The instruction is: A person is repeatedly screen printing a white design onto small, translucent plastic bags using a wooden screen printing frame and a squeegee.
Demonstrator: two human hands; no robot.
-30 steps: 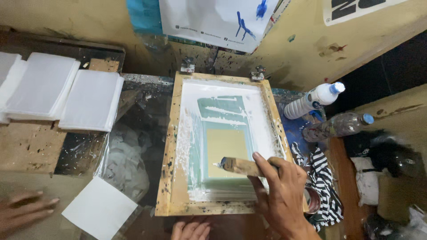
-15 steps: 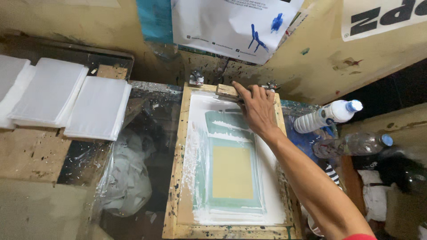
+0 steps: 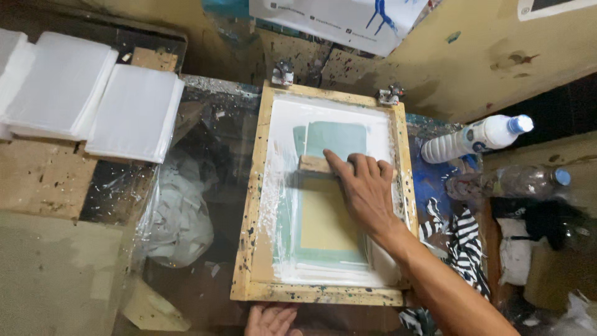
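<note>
**Squeegee on the pull, mid-screen**

Back from the far rail comes the right hand, which half a second ago sat up by the hinge clamps; now it is halfway down the mesh. Nearest the camera, the left hand shows only its fingertips, pressed against the near rail of the wooden screen frame; whether it grips or just steadies, I cannot tell. Further up, the right hand lies flat and clamped over the wooden squeegee, which rests across the mesh on the teal stencil area, white ink smeared either side. I read this as the print stroke in progress. Finishing it calls for even pressure down to the near rail. Beyond, two hinge clamps hold the frame to the counter, with stacked white sheets far left and a white bottle right.
</note>
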